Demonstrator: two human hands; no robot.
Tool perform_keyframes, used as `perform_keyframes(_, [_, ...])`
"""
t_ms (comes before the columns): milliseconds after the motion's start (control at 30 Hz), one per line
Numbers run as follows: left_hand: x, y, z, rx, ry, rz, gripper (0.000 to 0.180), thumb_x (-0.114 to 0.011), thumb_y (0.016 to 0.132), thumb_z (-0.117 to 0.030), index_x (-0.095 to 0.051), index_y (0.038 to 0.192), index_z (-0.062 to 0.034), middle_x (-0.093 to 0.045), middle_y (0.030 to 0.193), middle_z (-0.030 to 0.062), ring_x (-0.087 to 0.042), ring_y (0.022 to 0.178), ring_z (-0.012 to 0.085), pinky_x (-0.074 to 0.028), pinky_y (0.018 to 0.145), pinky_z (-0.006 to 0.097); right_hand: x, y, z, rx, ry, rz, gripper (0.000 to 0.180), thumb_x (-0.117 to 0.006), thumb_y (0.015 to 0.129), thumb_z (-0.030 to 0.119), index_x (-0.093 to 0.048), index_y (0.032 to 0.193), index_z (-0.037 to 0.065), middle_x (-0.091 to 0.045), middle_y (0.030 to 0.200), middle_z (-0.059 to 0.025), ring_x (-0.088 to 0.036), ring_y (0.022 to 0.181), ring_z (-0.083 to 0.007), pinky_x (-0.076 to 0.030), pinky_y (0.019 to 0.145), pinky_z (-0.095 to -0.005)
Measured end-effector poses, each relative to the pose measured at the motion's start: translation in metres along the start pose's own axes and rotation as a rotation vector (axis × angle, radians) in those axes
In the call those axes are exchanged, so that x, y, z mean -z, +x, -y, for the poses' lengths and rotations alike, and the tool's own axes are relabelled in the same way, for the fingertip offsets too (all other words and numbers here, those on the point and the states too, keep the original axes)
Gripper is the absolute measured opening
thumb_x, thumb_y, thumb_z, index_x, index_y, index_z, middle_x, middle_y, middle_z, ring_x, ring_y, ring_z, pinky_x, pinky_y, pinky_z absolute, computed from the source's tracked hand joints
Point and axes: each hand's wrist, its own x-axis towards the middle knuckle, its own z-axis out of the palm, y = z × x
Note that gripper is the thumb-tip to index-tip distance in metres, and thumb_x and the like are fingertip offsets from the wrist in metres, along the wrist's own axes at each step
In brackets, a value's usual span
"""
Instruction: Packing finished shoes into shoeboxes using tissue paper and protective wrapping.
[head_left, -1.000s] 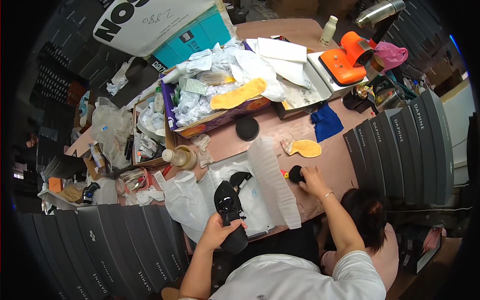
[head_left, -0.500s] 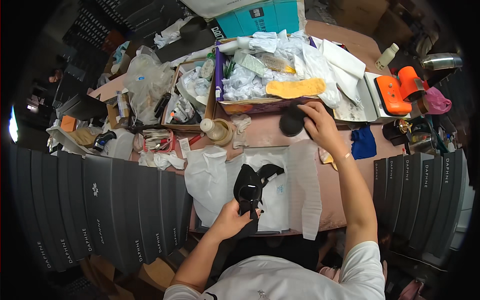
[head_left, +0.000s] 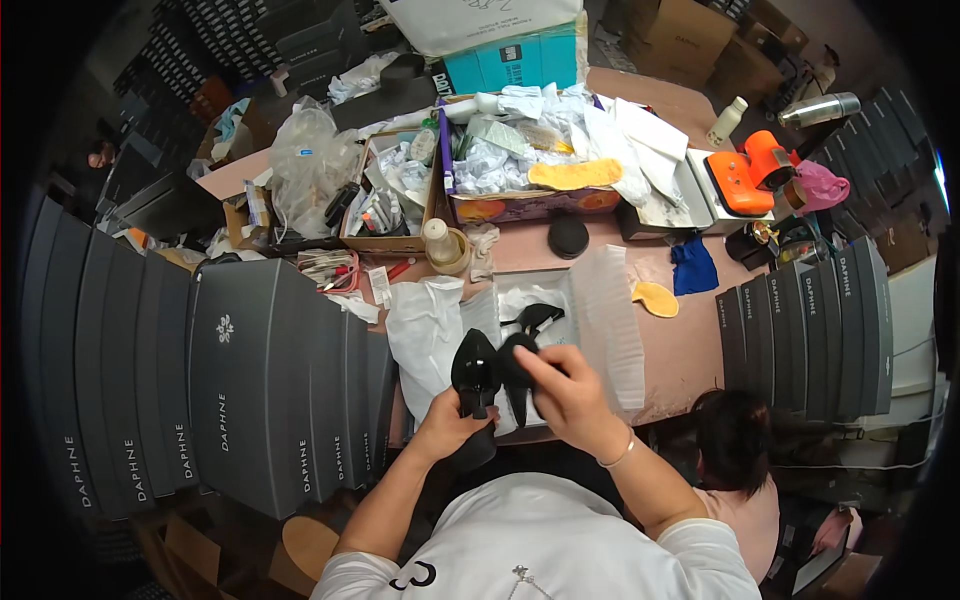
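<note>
— Head view: where are the hands?
— Left hand [head_left: 447, 428] grips a black shoe [head_left: 475, 368] from below, forearm angled up. Right hand [head_left: 570, 392] closes over a second black shoe [head_left: 517, 372], wrist bent, above the white paper [head_left: 432, 330] at the table [head_left: 690, 345] edge.

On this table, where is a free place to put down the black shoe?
Bare pink tabletop shows right of the foam sheet, between the yellow insole and the grey box stack. A smaller patch lies around the black round pad. The back is crowded with the paper-filled carton.
</note>
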Motion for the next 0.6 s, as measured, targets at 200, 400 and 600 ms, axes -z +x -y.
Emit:
perform_keyframes(200, [0.021,-0.012,-0.005,-0.032,-0.127,-0.065,0.017,-0.063,0.086,-0.003,-0.058,0.102,0.0007,-0.064,0.086,0.0069,-0.063,0.074,0.0141,-0.053,0.069,0.027,-0.058,-0.066,-0.005,-0.130,0.037,0.226,0.056,-0.060,0.072,-0.007,-0.055,0.126,0.007,-0.053,0.098,-0.0130,-0.057,0.085,-0.0268,-0.050,0.075,-0.0334])
perform_keyframes(400, [0.021,0.015,0.025,-0.094,0.204,-0.129,0.019,-0.066,0.081,-0.003,-0.058,0.097,0.0028,-0.064,0.083,0.0052,-0.062,0.072,0.0148,-0.050,0.067,0.028,-0.068,-0.028,0.001,-0.158,0.085,0.078,0.047,-0.057,0.078,-0.001,-0.055,0.124,0.006,-0.053,0.102,-0.0143,-0.056,0.089,-0.0303,-0.048,0.077,-0.0356])
perform_keyframes(600, [0.045,0.045,0.002,-0.182,1.396,-0.161,0.036,-0.070,0.078,-0.027,-0.063,0.095,0.0041,-0.064,0.089,0.0221,-0.061,0.087,0.0371,-0.049,0.075,0.045,-0.015,-0.091,-0.068,-0.523,0.136,0.026,0.037,-0.056,0.084,0.009,-0.057,0.121,0.004,-0.055,0.103,-0.0174,-0.056,0.092,-0.0330,-0.046,0.081,-0.0361])
